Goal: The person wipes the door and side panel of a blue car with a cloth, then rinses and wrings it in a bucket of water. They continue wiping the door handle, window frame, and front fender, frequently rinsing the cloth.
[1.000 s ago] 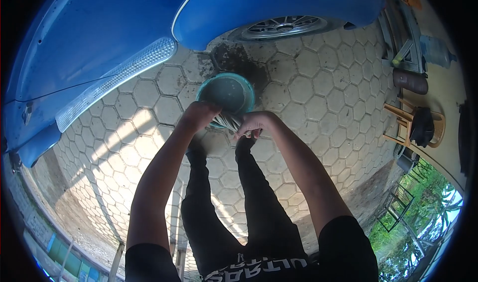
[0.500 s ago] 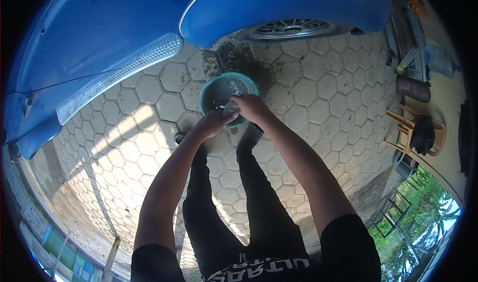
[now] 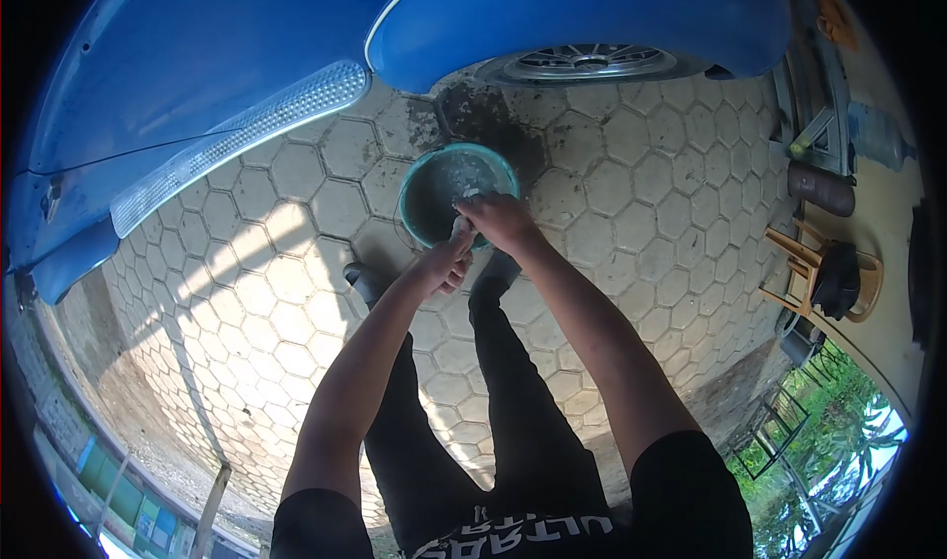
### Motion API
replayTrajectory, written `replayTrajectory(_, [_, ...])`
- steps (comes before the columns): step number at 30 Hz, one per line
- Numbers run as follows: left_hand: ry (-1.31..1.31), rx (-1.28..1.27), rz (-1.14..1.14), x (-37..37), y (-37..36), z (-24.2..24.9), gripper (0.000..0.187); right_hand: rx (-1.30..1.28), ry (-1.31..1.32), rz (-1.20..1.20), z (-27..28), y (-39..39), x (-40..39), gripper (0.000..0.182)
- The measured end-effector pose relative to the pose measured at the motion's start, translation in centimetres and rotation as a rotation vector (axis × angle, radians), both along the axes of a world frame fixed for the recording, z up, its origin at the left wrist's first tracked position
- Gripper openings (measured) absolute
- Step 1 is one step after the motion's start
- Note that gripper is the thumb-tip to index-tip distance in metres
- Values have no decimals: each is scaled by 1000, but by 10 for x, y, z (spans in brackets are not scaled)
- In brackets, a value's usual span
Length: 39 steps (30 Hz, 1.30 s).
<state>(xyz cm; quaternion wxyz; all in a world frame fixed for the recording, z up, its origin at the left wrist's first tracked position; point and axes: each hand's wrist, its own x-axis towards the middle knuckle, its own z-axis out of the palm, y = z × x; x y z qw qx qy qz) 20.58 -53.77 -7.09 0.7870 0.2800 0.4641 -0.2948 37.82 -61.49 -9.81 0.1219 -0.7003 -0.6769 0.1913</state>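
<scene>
A wet, greyish cloth is twisted between my two hands over the near side of a teal bucket. My left hand grips its lower end, close to the bucket's near rim. Just above and to the right, my right hand is closed around the other end, over the bucket's opening. Murky water with pale foam shows inside the bucket. Much of the cloth is hidden by my fingers.
A blue car with a silver ridged side step and a wheel is ahead. Wet patches mark the hexagonal paving by the bucket. At right are a wooden chair with a black item and a water jug.
My left hand has turned and dropped slightly toward me, while my right hand has shifted a little right. The cloth between them looks more tightly twisted.
</scene>
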Motion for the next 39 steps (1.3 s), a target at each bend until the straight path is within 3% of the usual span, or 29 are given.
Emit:
replayTrajectory(3, [-23, -88, 75, -3, 4, -4, 75, 9, -3, -46, 5, -2, -3, 18])
replayTrajectory(4, [-32, -97, 96, -4, 4, -5, 74, -13, 110, -123, 9, 0, -3, 20])
replayTrajectory(7, [-203, 481, -36, -10, 0, 10, 68, -115, 375, -327, 40, 8, 1, 28])
replayTrajectory(9, [-336, 696, 96, -17, -16, 6, 62, -229, 453, -437, 88, 9, 6, 36])
replayTrajectory(10, [-398, 823, 158, -22, -17, 10, 60, -406, 471, -354, 104, 12, 15, 42])
replayTrajectory(11, [-383, 920, 16, -21, -9, 55, 52, -385, 485, -279, 114, 7, 21, 44])
replayTrajectory(12, [-463, 1165, -9, -26, -14, 60, 48, -419, 506, -251, 141, 6, 26, 48])
replayTrajectory(14, [-512, 1249, -104, -27, -5, 122, 43, -460, 558, -205, 194, 0, 38, 60])
replayTrajectory(16, [-514, 1297, -97, -27, -3, 184, 47, -478, 517, -252, 275, -1, 36, 65])
replayTrajectory(20, [-519, 1717, -190, -32, -18, 289, 51, -326, 821, -299, 370, -19, 37, 64])
replayTrajectory(26, [-433, 1402, -103, -46, -47, 405, 64, 217, 1066, -418, 449, -46, -6, 64])
replayTrajectory(29, [-562, 1327, 147, -54, -64, 481, 58, 219, 1137, -360, 497, -51, -17, 60])
replayTrajectory(30, [-621, 1295, 183, -56, -66, 462, 58, 221, 1171, -344, 496, -49, -15, 58])
replayTrajectory(32, [-537, 1180, 125, -64, -73, 470, 59, 208, 1242, -322, 489, -45, -16, 53])
replayTrajectory(34, [-476, 1178, 321, -74, -77, 394, 58, 197, 1156, -229, 493, -32, -14, 43])
replayTrajectory(35, [-462, 1171, 377, -78, -77, 385, 58, 187, 1106, -196, 499, -32, -14, 39])
replayTrajectory(39, [-476, 1302, 431, -103, -71, 438, 55, 362, 780, -2, 540, -17, -40, 17])
